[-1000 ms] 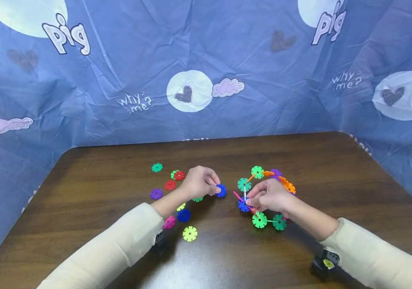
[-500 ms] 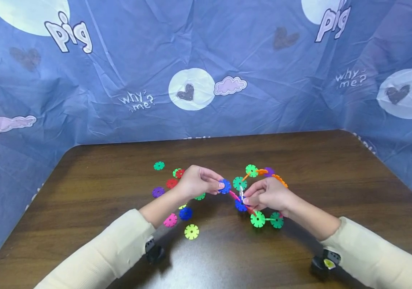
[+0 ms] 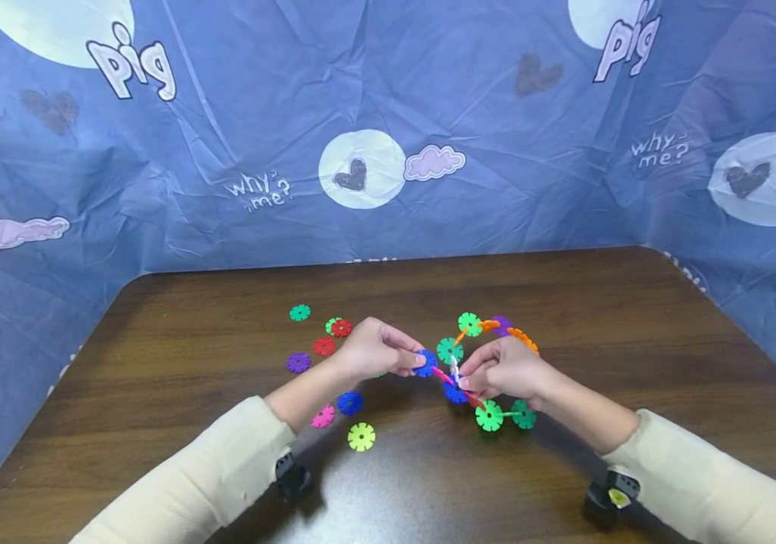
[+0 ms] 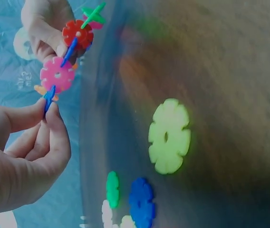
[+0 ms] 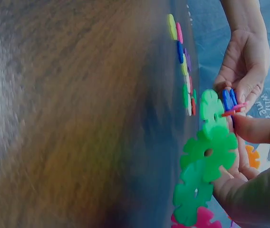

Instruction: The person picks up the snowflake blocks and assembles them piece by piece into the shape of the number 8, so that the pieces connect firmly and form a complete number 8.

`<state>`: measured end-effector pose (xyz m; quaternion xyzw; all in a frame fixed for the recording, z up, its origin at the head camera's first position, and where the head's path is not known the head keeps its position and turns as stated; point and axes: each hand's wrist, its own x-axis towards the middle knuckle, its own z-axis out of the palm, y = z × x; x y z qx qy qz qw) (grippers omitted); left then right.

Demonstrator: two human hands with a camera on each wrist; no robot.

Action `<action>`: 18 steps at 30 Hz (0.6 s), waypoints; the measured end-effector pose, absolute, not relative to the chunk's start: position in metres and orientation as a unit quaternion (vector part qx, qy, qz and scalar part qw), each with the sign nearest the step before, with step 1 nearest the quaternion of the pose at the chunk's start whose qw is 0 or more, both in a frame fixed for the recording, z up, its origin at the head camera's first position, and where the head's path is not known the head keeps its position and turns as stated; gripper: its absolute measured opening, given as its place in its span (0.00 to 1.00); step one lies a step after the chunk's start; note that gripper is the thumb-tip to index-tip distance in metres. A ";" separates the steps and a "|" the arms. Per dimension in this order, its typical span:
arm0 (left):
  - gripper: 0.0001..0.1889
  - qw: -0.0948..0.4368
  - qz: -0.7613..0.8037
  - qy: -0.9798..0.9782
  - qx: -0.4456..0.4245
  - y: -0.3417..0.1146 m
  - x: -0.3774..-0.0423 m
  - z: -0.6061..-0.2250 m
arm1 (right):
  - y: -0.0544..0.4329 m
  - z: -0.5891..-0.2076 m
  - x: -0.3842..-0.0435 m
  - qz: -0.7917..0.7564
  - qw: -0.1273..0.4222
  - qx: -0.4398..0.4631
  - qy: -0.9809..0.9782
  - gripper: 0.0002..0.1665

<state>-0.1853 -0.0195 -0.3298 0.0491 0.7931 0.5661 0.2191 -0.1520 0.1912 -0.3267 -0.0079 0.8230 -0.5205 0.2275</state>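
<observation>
My left hand point(image 3: 375, 351) pinches a blue notched plastic disc point(image 3: 425, 364) between thumb and fingertips. Its edge meets a pink disc point(image 4: 57, 74), seen face-on in the left wrist view. That pink piece joins a chain of interlocked discs curving round my right hand point(image 3: 506, 368). The right thumb and fingers grip the chain beside its second blue disc point(image 3: 454, 391) and a white disc point(image 3: 455, 369). A red disc point(image 4: 77, 34) follows, then a light green disc point(image 3: 489, 415) and a darker green one point(image 3: 524, 414). Part of the chain is hidden behind the right hand.
Loose discs lie on the brown table point(image 3: 156, 423) left of the chain: yellow point(image 3: 361, 437), blue point(image 3: 350, 403), pink point(image 3: 323, 416), purple point(image 3: 298, 363), red point(image 3: 324, 346) and teal point(image 3: 300, 312). A blue printed cloth point(image 3: 224, 151) hangs behind the table.
My left hand has carried the blue disc right to the chain's pink disc, then lowered slightly with it. The right hand keeps its grip, while the chain's far side has shifted a little left.
</observation>
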 end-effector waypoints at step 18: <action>0.10 0.171 0.610 0.774 -0.002 -0.008 -0.180 -0.343 | 0.191 -0.341 -0.147 -0.541 0.197 0.032 0.817 0.15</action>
